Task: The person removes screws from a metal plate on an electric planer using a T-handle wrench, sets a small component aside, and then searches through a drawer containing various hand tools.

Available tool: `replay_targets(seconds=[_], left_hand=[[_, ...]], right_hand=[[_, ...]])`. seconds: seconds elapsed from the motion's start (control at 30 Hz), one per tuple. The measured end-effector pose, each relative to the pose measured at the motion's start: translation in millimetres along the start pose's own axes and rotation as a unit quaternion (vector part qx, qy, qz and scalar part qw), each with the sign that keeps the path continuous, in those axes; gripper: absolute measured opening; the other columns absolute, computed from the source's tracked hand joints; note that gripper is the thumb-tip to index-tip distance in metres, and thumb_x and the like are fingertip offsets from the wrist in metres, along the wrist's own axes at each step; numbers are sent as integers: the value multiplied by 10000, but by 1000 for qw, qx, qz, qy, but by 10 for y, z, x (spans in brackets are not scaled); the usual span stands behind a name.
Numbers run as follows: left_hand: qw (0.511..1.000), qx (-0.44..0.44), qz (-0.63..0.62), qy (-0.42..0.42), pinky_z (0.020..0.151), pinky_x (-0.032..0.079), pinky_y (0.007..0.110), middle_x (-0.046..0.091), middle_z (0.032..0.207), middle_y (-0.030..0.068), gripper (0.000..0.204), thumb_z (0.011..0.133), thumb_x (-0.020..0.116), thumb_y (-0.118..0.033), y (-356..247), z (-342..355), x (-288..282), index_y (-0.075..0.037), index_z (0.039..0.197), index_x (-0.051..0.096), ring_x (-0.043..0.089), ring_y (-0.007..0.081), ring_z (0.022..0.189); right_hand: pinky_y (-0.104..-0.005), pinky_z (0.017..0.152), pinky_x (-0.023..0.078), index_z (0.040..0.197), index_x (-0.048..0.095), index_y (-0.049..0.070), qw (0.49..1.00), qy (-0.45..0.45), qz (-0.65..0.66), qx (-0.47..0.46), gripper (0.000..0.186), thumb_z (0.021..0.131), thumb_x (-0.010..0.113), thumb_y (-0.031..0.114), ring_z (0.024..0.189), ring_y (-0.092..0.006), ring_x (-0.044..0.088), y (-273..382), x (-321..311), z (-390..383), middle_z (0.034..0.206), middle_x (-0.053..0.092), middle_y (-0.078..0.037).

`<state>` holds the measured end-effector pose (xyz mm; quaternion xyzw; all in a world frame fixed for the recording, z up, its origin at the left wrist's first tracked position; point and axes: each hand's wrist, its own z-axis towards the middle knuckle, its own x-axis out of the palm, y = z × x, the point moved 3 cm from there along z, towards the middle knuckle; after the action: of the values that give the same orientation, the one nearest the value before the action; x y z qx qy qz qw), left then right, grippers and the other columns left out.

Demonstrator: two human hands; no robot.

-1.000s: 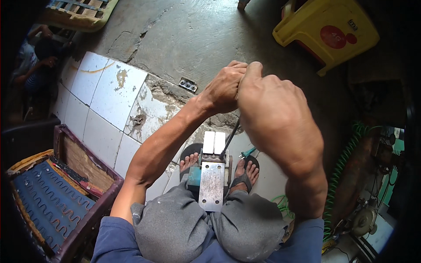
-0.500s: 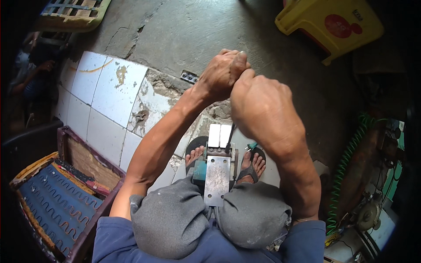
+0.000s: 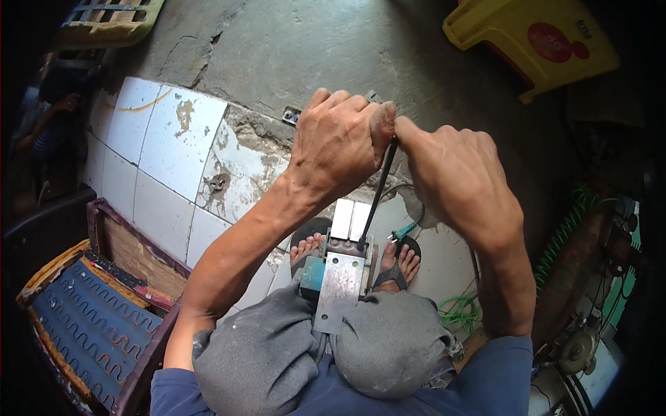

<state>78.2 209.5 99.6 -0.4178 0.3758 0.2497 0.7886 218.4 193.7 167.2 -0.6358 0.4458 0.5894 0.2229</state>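
Between my knees stands a teal machine [image 3: 313, 273] with a flat metal plate [image 3: 340, 288] on top. Ahead of the plate, a bright two-part metal block [image 3: 351, 220] is fixed behind a row of bolts. A long black hex key [image 3: 378, 194] leans up from the right-hand bolt to my fists. My left hand [image 3: 340, 139] is closed at its upper end, thumb on top. Closed beside it, my right hand [image 3: 458, 173] grips the same upper end. What my fingers wrap around is hidden.
An upturned seat frame with wavy springs [image 3: 97, 326] stands at left. A yellow plastic stool [image 3: 534, 45] is at the far right. A teal plug [image 3: 404, 230] lies near my right foot, with a green coiled hose [image 3: 555, 256] farther right. Another person [image 3: 59, 114] sits at far left.
My left hand has come down and nearer, and my right hand has shifted right. More of the hex key's shaft shows between them. The view has moved slightly.
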Motion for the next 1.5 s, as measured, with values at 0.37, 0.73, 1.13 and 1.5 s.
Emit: replay_targets(seconds=[0.37, 0.73, 1.13, 1.5], left_hand=[[992, 66, -10, 109, 612, 410, 386, 410, 578, 50, 665, 1058, 212, -602, -1, 76, -57, -111, 705, 489, 391, 225, 504], [929, -45, 296, 218, 458, 507, 298, 649, 731, 103, 368, 1057, 480, -308, -811, -63, -512, 29, 1085, 623, 627, 114, 548], [903, -182, -318, 225, 964, 529, 472, 666, 1132, 259, 377, 1012, 537, -229, -266, -1062, -53, 74, 1234, 540, 677, 380, 1045], [903, -227, -309, 195, 523, 495, 288, 730, 744, 65, 217, 903, 758, -226, -203, -978, 305, -20, 968, 751, 664, 107, 633]], right_hand=[[-333, 491, 538, 830, 683, 86, 990, -79, -40, 113, 175, 944, 629, 209, 519, -199, 687, -88, 159, -61, 587, 666, -80], [-338, 499, 374, 552, 469, 108, 909, -349, 178, -143, 453, 886, 735, 262, 504, -181, 459, -453, 743, 609, 484, 417, -35], [-507, 1087, 469, 1111, 707, 125, 442, -142, 846, -262, 322, 988, 611, 407, 1359, -304, 496, 143, 1236, 944, 1362, 599, -172], [-433, 969, 575, 1406, 471, -10, 622, -142, 767, 64, 627, 878, 759, 168, 1229, -344, 585, -382, 1438, 236, 1322, 547, -248]])
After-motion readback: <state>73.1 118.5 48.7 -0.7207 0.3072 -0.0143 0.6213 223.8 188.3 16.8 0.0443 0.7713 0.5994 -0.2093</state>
